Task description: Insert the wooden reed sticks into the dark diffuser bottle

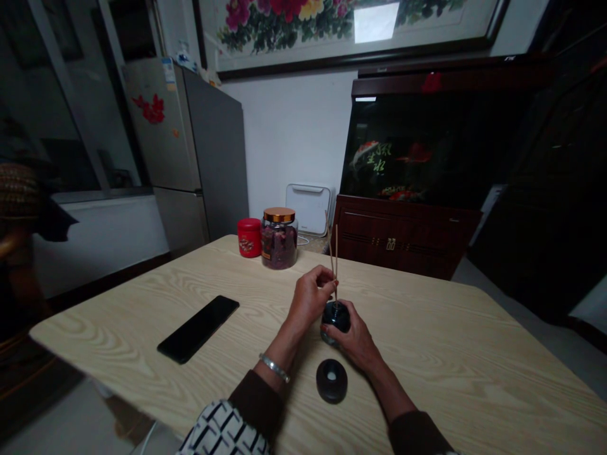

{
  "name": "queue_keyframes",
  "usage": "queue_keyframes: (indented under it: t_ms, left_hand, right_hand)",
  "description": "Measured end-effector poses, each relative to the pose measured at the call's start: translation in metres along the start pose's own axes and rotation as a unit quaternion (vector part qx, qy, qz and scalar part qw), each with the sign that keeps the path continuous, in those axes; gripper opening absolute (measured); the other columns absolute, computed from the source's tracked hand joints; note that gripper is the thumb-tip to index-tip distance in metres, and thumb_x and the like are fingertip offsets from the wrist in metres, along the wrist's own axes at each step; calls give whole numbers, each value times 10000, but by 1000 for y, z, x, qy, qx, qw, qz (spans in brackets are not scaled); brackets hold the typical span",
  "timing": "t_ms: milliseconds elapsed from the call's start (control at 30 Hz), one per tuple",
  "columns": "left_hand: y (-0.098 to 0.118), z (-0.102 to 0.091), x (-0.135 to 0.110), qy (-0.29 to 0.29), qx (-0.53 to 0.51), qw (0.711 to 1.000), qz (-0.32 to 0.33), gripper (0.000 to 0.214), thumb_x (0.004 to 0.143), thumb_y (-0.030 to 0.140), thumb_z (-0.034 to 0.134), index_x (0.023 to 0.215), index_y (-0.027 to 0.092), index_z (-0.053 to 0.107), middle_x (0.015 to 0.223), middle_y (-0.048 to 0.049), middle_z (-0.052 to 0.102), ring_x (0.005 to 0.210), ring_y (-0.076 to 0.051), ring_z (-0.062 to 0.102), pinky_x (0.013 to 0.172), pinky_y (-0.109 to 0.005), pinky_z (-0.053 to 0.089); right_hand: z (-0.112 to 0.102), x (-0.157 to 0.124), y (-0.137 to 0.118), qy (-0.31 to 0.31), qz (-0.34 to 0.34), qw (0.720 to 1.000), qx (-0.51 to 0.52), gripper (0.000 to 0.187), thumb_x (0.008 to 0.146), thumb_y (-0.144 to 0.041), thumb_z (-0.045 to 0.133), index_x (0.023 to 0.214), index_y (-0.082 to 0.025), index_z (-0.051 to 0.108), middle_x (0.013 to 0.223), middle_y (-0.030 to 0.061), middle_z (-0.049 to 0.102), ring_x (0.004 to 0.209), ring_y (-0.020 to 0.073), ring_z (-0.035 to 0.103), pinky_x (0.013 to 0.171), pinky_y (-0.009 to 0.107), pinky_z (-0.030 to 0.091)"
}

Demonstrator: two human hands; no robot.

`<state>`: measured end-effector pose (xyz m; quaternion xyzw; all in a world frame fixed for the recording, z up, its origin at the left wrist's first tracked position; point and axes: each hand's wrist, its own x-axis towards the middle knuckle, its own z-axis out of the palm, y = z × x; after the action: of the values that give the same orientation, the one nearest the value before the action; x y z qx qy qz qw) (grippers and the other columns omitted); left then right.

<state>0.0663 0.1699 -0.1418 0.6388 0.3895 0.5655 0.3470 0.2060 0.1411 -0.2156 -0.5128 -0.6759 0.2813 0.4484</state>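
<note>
I log the left hand (pixel 310 298) closed, its fingers (pixel 323 275) curled around two thin upright wooden sticks (pixel 334 256); the sticks rise well past those fingers, and their lower ends meet the top of a round glossy black container (pixel 336 318); the right hand (pixel 356 345) grips that container from the side, its fingers (pixel 342 326) wrapped against the curved wall; a polished silver bangle (pixel 275 368) sits on the left wrist; on the near side of the right fingers, a round black disc with a pale central hole (pixel 331 381) lies flat on the pale wood-grain desk (pixel 427 360), apart from both hands; left of the fingers, a slim black rectangular smartphone (pixel 198 329) lies flat at an angle; beyond the fingers, a clear glass jar with a copper-coloured lid (pixel 279 243), filled with dark reddish pieces, stands just beside a small red cylindrical tin (pixel 249 237).
</note>
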Motion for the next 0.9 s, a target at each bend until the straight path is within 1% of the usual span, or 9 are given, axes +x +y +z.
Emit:
queue_keyframes:
  t_ms: [167, 333, 433, 500, 567, 633, 733, 800, 900]
  left_hand:
    - [-11, 2, -9, -2, 99, 995, 13, 61, 756, 207, 583, 777, 171, 626, 744, -1, 644, 711, -125, 582, 686, -228, 471]
    - [-22, 5, -18, -19, 161, 987, -15, 81, 740, 221, 588, 782, 179, 643, 754, 3, 641, 710, -131, 576, 647, -223, 433]
    - [-26, 8, -21, -26, 174, 984, -39, 102, 748, 260, 595, 793, 179, 638, 755, 2, 633, 704, -133, 573, 627, -220, 420]
    - [-26, 6, -22, -35, 169, 984, -44, 146, 748, 287, 611, 847, 182, 630, 763, 5, 624, 688, -128, 567, 616, -217, 416]
    - [-25, -1, -21, -54, 156, 986, -40, 230, 734, 304, 636, 930, 185, 610, 803, 5, 621, 678, -123, 562, 610, -216, 417]
    - [-23, -14, -19, -68, 143, 987, -39, 305, 725, 305, 648, 998, 184, 583, 861, -5, 625, 693, -124, 567, 624, -220, 427]
    - [-23, -41, -17, -56, 174, 981, -58, 223, 767, 286, 584, 958, 169, 579, 871, -30, 642, 751, -145, 589, 674, -238, 438]
    - [-24, -56, -20, -59, 271, 955, -108, 149, 785, 294, 549, 850, 167, 593, 829, -52, 659, 771, -173, 600, 694, -266, 433]
    - [-28, -65, -33, -111, 433, 875, -186, 258, 728, 424, 612, 792, 175, 613, 849, -100, 685, 821, -246, 623, 710, -318, 431]
  right_hand:
    - [0, 0, 0, -4, -2, 1000, 8, 564, 689, -447, 705, 1172, -233, 506, 990, 23, 657, 878, 220, 618, 788, 342, 458]
    - [0, 1, 1, -8, -4, 1000, 22, 568, 699, -426, 703, 1192, -234, 498, 1029, 33, 659, 922, 228, 619, 805, 343, 461]
    - [1, 1, 1, -9, -5, 1000, 27, 548, 709, -425, 701, 1178, -231, 497, 1019, 29, 660, 912, 221, 620, 802, 335, 461]
    - [1, 0, 0, -8, -7, 1000, 27, 540, 708, -432, 704, 1165, -229, 500, 1012, 26, 659, 906, 218, 619, 797, 330, 461]
    - [1, -1, -1, -7, -6, 1000, 25, 534, 706, -444, 703, 1152, -229, 505, 994, 22, 659, 885, 215, 618, 786, 327, 463]
    - [0, -1, -3, -5, -4, 1000, 18, 540, 698, -452, 707, 1148, -230, 508, 985, 22, 656, 870, 213, 615, 786, 330, 464]
    - [-1, -2, -5, 2, 1, 1000, 9, 572, 688, -472, 709, 1164, -229, 508, 1009, 34, 650, 892, 220, 611, 822, 345, 461]
    - [-1, -3, -5, 6, 7, 1000, 5, 582, 681, -486, 708, 1163, -226, 513, 1015, 40, 649, 899, 226, 611, 830, 353, 461]
    - [-2, -3, -5, 4, 11, 1000, 1, 580, 682, -497, 700, 1161, -228, 512, 994, 37, 654, 878, 224, 615, 812, 350, 467]
